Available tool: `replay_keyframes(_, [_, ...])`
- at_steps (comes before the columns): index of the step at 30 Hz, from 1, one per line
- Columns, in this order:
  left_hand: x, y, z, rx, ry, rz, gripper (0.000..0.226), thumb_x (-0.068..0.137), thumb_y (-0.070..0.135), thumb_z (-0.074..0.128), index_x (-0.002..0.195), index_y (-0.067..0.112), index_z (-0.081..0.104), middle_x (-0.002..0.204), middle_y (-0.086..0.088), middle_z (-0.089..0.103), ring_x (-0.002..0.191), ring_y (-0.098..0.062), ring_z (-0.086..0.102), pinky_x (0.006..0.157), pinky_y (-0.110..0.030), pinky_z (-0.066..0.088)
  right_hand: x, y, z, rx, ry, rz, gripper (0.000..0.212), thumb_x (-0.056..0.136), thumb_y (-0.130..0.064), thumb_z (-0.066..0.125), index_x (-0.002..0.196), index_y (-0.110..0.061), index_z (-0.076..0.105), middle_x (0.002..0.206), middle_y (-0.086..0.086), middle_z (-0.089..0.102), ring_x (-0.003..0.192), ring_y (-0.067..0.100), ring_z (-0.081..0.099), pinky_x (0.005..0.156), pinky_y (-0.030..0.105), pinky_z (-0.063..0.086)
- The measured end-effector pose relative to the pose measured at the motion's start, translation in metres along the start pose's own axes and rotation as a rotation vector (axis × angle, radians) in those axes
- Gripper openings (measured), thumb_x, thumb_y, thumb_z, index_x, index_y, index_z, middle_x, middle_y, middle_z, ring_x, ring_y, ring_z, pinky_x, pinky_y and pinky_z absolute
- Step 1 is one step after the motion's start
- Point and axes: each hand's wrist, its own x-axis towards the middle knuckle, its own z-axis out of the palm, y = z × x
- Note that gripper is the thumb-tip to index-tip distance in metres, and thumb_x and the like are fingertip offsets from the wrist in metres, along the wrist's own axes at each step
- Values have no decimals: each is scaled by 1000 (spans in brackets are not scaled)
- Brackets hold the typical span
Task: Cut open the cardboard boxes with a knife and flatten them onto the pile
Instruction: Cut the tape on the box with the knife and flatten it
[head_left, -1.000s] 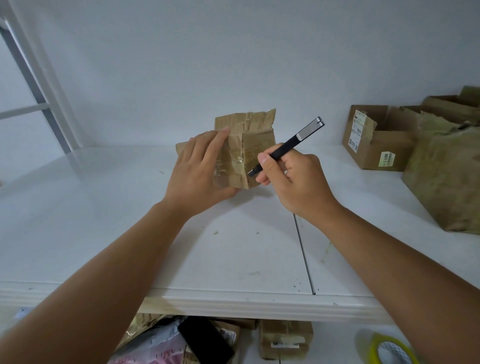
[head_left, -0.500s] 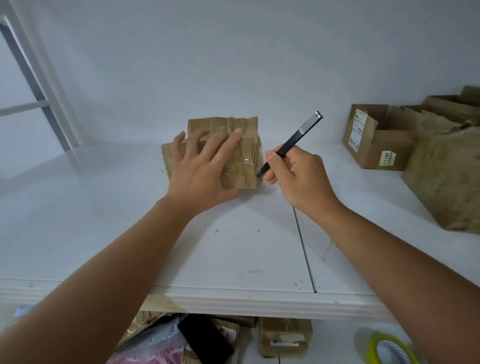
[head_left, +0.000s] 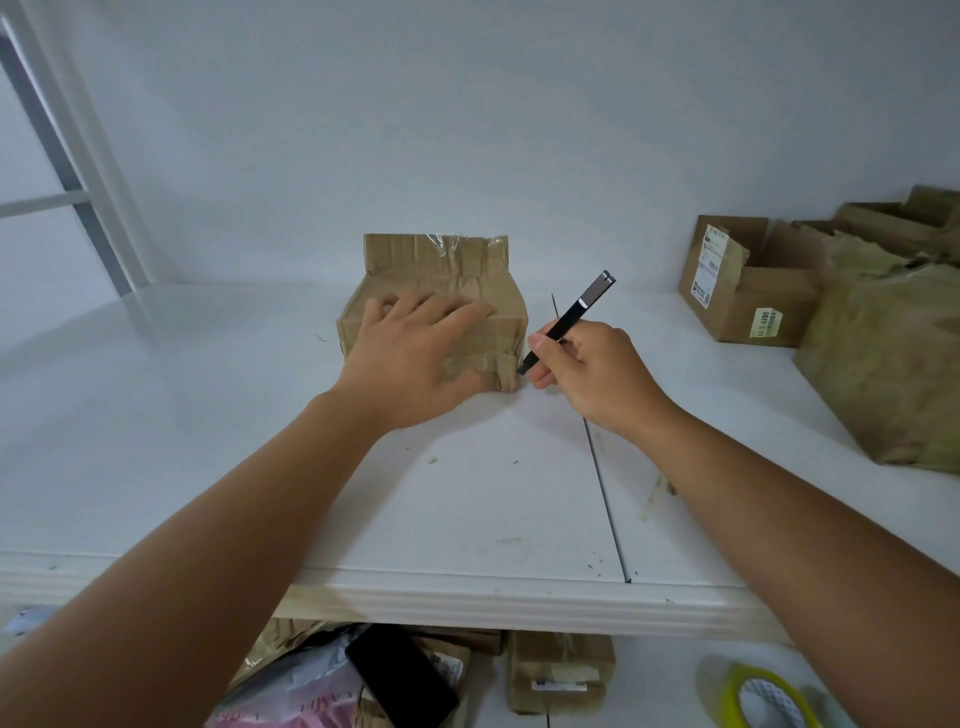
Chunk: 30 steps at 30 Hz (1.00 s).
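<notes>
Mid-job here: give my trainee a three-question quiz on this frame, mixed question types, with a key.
1. True or false: the left hand lies flat on top of the small taped box.
2. What does the right hand hold? A) tape roll B) black pen-style knife C) scissors
3. Fill in: the opened box with white labels stands on the white table to the person's ____.

Key: 1 true; 2 B; 3 right.
</notes>
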Motion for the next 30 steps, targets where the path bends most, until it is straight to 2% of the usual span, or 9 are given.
replay_keyframes(6, [3, 3, -6, -92, -80, -55, 72, 75, 46, 27, 140, 30, 55, 131, 9, 61, 118, -20, 53, 106, -43, 29, -1, -2, 0, -17, 32, -13, 21, 101, -27, 50, 94, -13, 64, 81, -2, 74, 73, 4, 71, 78, 27, 55])
replay_keyframes(14, [5, 3, -5, -127, -61, -53, 71, 75, 41, 27, 135, 25, 61, 126, 4, 65, 113, -25, 57, 103, -44, 32, 1, -2, 1, 24, 98, -44, 22, 102, -25, 50, 91, -12, 64, 79, 0, 75, 74, 10, 72, 83, 38, 56])
replay_keyframes(20, [5, 0, -5, -113, -87, -64, 71, 76, 42, 25, 137, 25, 58, 130, 5, 63, 117, -23, 54, 103, -40, 28, 2, -2, 3, 65, 151, -72, 21, 102, -24, 49, 88, -15, 63, 75, -6, 73, 69, 4, 71, 73, 28, 54])
replay_keyframes(22, [5, 0, -5, -111, -94, -69, 72, 76, 43, 24, 138, 25, 57, 131, 5, 62, 118, -23, 53, 103, -40, 28, 3, -3, 3, 89, 172, -86, 21, 101, -24, 50, 85, -21, 61, 74, -6, 73, 69, 5, 71, 75, 30, 55])
replay_keyframes(25, [5, 0, -4, -117, -107, -55, 73, 76, 44, 23, 138, 27, 57, 132, 6, 61, 118, -22, 52, 102, -38, 26, 11, -12, -6, 213, 330, -126, 22, 102, -23, 49, 83, -30, 59, 72, -8, 72, 71, 9, 73, 76, 35, 59])
replay_keyframes(27, [4, 0, -4, -125, -110, -52, 72, 76, 44, 24, 138, 28, 57, 133, 7, 61, 118, -21, 52, 103, -38, 26, 19, -14, -20, 367, 475, -144, 20, 101, -23, 47, 85, -26, 59, 71, -7, 73, 72, 13, 74, 75, 36, 60])
replay_keyframes(30, [2, 0, -4, -129, -64, -44, 67, 77, 42, 29, 135, 26, 59, 129, 9, 62, 114, -19, 53, 102, -39, 27, 15, -8, -26, 335, 487, -112, 21, 101, -24, 47, 85, -24, 60, 72, -6, 73, 72, 14, 74, 77, 41, 60])
